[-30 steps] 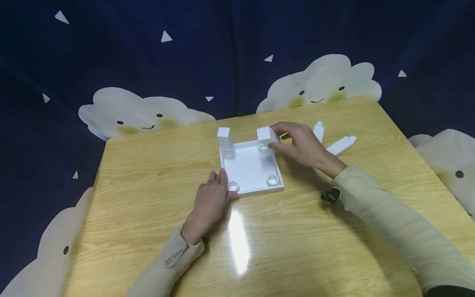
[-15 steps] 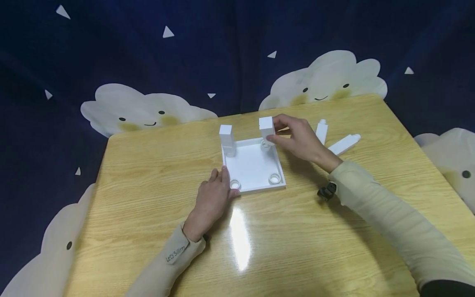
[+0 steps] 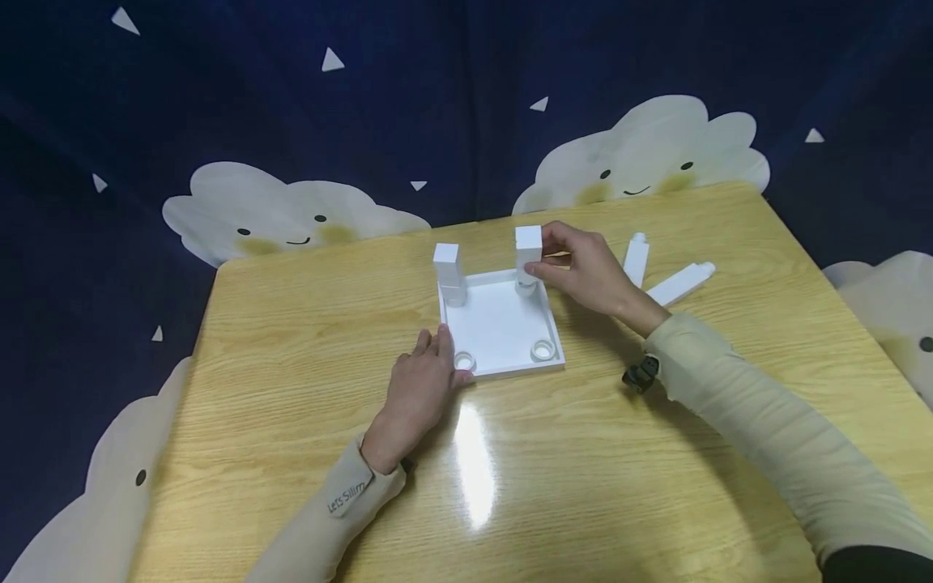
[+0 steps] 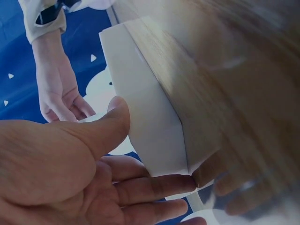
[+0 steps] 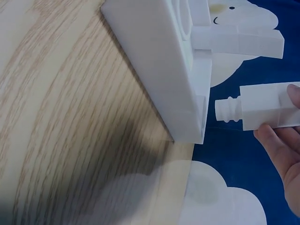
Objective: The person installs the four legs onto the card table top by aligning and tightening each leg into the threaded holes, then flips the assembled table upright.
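Note:
A white square plate (image 3: 501,324) with round sockets in its corners lies on the wooden table. One white leg (image 3: 447,271) stands upright in the back left socket. My right hand (image 3: 541,257) pinches a second white leg (image 3: 528,245) and holds it upright over the back right socket. In the right wrist view the held leg (image 5: 267,112) shows a threaded end, a short gap from the plate (image 5: 159,61). My left hand (image 3: 446,358) rests with straight fingers against the plate's near left corner. The left wrist view shows its thumb and fingers along the plate's edge (image 4: 150,122).
Two more white legs (image 3: 636,259) (image 3: 681,282) lie on the table (image 3: 291,340) to the right of the plate. A dark blue cloth with cloud figures (image 3: 291,223) hangs around the table's far and side edges.
My right hand has turned the leg from tilted to upright and set it above the back right socket. The left hand has stayed at the plate's corner.

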### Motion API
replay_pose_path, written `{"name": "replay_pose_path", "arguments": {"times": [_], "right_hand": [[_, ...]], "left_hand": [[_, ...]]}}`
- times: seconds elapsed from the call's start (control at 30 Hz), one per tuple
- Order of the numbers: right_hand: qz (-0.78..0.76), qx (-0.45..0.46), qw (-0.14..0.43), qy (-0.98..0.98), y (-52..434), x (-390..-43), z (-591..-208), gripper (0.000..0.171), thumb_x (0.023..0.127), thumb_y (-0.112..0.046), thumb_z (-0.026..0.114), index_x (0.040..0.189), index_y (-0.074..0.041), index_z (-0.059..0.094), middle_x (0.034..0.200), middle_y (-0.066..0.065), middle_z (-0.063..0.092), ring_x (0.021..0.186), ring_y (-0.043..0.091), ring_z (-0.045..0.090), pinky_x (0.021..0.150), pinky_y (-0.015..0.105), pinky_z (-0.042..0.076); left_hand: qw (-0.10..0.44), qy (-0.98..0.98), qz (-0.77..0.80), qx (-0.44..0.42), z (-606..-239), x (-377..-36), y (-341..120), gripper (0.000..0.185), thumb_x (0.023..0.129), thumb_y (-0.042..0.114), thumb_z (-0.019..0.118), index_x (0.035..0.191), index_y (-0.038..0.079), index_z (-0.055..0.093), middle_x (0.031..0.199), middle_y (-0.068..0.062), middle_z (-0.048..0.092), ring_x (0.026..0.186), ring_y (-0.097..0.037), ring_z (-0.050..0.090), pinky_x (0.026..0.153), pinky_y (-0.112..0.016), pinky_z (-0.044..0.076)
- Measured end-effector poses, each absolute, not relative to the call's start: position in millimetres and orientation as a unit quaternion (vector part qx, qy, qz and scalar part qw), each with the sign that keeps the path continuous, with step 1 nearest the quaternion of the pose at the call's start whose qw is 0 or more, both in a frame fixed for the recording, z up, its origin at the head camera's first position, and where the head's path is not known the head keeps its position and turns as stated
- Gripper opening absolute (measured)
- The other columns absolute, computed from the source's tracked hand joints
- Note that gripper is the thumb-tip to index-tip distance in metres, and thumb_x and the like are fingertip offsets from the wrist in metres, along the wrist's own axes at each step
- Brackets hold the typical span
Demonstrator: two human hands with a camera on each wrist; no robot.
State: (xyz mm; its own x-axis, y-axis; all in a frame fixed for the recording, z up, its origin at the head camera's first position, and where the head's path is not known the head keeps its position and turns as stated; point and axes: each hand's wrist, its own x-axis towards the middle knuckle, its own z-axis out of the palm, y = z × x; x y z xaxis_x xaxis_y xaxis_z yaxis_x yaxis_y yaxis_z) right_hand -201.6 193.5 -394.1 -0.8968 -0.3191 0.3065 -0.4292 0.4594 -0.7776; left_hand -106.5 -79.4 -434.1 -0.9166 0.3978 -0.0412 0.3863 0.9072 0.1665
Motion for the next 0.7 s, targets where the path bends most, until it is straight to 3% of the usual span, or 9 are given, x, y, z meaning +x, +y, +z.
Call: {"name": "replay_pose_path", "arguments": {"times": [0.17,0.7], "right_hand": [[0.457,0.216,0.062,-0.861,194.8,-203.1,-397.7,0.027,0.092,-0.013,0.076,0.112,-0.002,0.063,0.106,0.007,0.069,0.098,0.018,0.068,0.085,0.029,0.056],[0.448,0.203,0.053,-0.869,196.5,-208.9,-405.1,0.029,0.092,-0.014,0.076,0.115,-0.001,0.062,0.108,0.009,0.070,0.098,0.019,0.069,0.084,0.030,0.056]], "left_hand": [[0.036,0.976,0.077,0.200,-434.8,-106.8,-78.9,0.086,0.093,0.047,0.064,0.148,-0.013,0.036,0.142,-0.027,0.052,0.135,-0.045,0.045,0.095,-0.058,0.049],[0.015,0.975,0.078,0.209,-436.9,-107.0,-79.8,0.085,0.092,0.047,0.065,0.146,-0.014,0.038,0.139,-0.028,0.054,0.132,-0.045,0.048,0.090,-0.058,0.052]]}}
